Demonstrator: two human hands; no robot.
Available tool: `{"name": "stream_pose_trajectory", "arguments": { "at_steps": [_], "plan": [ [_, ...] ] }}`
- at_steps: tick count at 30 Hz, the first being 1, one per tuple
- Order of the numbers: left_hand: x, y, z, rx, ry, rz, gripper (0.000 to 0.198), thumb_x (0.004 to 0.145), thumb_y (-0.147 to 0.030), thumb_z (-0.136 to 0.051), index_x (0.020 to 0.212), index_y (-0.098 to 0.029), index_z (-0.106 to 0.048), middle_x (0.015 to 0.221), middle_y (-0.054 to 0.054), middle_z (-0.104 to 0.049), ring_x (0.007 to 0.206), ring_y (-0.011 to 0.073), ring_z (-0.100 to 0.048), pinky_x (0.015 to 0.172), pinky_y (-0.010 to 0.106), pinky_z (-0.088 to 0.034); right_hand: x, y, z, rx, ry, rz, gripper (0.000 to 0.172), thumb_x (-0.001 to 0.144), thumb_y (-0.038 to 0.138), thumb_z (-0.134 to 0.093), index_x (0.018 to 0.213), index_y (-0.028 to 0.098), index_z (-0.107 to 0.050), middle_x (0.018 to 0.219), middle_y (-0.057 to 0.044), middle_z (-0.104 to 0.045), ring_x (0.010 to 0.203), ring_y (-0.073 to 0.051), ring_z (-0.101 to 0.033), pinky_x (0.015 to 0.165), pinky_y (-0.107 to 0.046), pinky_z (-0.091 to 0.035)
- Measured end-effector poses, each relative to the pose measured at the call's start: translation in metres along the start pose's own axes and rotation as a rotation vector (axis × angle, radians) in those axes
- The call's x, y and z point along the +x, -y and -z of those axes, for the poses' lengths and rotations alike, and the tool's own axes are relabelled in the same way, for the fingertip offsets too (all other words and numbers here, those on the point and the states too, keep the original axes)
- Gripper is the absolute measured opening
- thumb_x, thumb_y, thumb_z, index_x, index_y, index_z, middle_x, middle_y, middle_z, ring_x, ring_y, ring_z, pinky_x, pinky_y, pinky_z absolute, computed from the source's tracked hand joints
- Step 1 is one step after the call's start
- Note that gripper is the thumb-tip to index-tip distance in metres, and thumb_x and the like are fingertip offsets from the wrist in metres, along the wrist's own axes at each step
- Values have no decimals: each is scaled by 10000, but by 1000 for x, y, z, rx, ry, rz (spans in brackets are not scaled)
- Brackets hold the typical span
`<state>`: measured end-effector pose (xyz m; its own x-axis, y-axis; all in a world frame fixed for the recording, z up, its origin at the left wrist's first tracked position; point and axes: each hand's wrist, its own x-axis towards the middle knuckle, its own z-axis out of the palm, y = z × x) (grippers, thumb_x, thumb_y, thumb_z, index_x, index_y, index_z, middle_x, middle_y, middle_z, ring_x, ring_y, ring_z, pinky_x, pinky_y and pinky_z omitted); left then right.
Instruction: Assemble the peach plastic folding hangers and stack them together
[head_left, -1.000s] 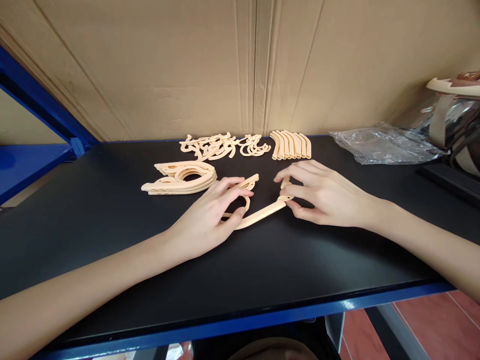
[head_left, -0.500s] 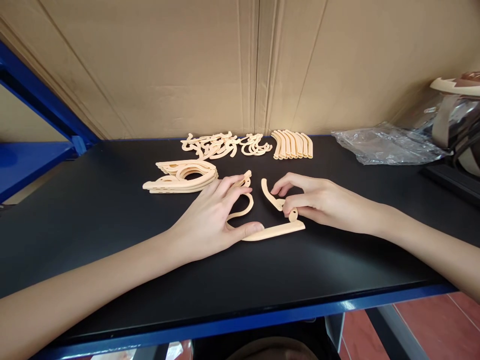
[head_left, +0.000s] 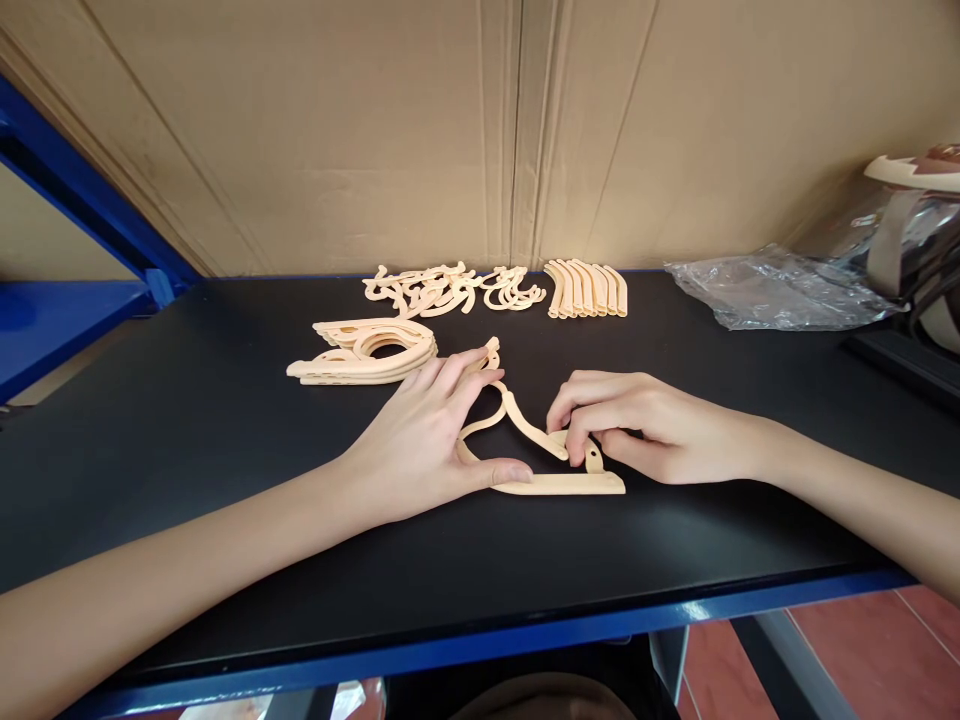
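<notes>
Left hand (head_left: 420,430): we spread it over the cream frame (head_left: 574,485) | Right hand (head_left: 641,425): we pinch the curved piece (head_left: 534,430) by its end

My left hand (head_left: 435,430) lies over the frame (head_left: 570,485) on the desk (head_left: 675,550), its thumb on the near bar, which reaches out to the right. The strip (head_left: 536,432) lies behind that bar, between my two hands, with my right hand (head_left: 649,425) at its right end. Behind my left hand, to the left, sits the stack (head_left: 360,372). Along the back of the desk, from left to right, come the jumbled pieces (head_left: 424,300), the hooks (head_left: 514,300), the row of strips (head_left: 589,290) and, farther right, the plastic bag (head_left: 780,290). The cardboard (head_left: 337,140) stands behind them all.
</notes>
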<state>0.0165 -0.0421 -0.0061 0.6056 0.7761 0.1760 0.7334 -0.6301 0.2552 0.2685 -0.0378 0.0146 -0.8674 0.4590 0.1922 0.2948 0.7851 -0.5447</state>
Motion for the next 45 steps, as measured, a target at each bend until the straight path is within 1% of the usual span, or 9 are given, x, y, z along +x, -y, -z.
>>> {"name": "stream_pose_trajectory", "arguments": {
  "at_steps": [3,6,11,15,21,27,31,39,45],
  "plan": [
    [0,0,0,-6,-15,-14,847,748,-746,-562,1343,-152,-465,1452,174,-393,1291,370,-394,1050,551,-350,1,2,-2,-1,10,-21,113,882,236,-602,790,171,-609,928,-46,-619,821,-131,-532,725,-267,-430],
    [0,1,2,-27,-8,-11,855,766,-773,-501,1347,-148,-473,1451,174,-394,1284,373,-390,1047,559,-340,1,4,-4,-6,23,-54,254,778,383,-729,772,182,-574,940,-33,-612,814,-132,-530,701,-259,-423],
    [1,2,5,-72,0,0,847,831,-782,-344,1354,-131,-483,1452,178,-389,1293,362,-373,1064,554,-316,0,6,-6,-28,40,-104,173,808,226,-670,784,202,-500,946,-9,-620,814,-123,-527,689,-247,-409],
    [0,2,5,-61,-4,19,701,911,-670,-327,1359,-154,-486,1453,149,-396,1297,350,-371,1078,553,-305,0,5,-5,-86,4,-98,136,785,117,-594,834,210,-506,907,-3,-629,789,-134,-523,697,-266,-406],
    [-1,3,4,-79,-13,-12,559,960,-563,-338,1340,-184,-495,1437,117,-413,1283,315,-387,1069,519,-322,0,-3,-2,-158,-33,-102,190,760,64,-532,862,218,-491,898,-6,-633,816,-159,-517,766,-308,-414],
    [0,4,6,-124,3,-106,367,996,-282,-314,1305,-169,-477,1327,73,-529,1180,226,-473,1035,401,-369,-2,-20,0,-236,-132,-82,244,792,-2,-440,888,209,-514,947,-29,-611,970,-171,-504,870,-332,-399],
    [0,6,5,-65,-11,-155,422,906,-107,-328,1301,-173,-464,1257,67,-568,1096,217,-510,977,380,-419,-2,-32,1,-265,-176,-116,245,811,-12,-415,851,211,-507,919,-25,-620,932,-174,-509,859,-343,-403],
    [3,5,5,9,-72,-190,313,939,-241,-452,1235,-186,-537,1150,56,-616,991,209,-537,873,344,-456,-1,-34,1,-191,-221,-129,206,854,37,-434,884,207,-546,914,-31,-618,905,-173,-516,779,-299,-448],
    [3,3,7,29,-84,-237,326,916,-310,-537,1215,-180,-547,1091,42,-628,967,207,-540,831,328,-461,-2,-34,0,-153,-252,-192,66,871,187,-562,930,214,-574,945,-21,-604,875,-155,-571,773,-278,-465]
  ]
}}
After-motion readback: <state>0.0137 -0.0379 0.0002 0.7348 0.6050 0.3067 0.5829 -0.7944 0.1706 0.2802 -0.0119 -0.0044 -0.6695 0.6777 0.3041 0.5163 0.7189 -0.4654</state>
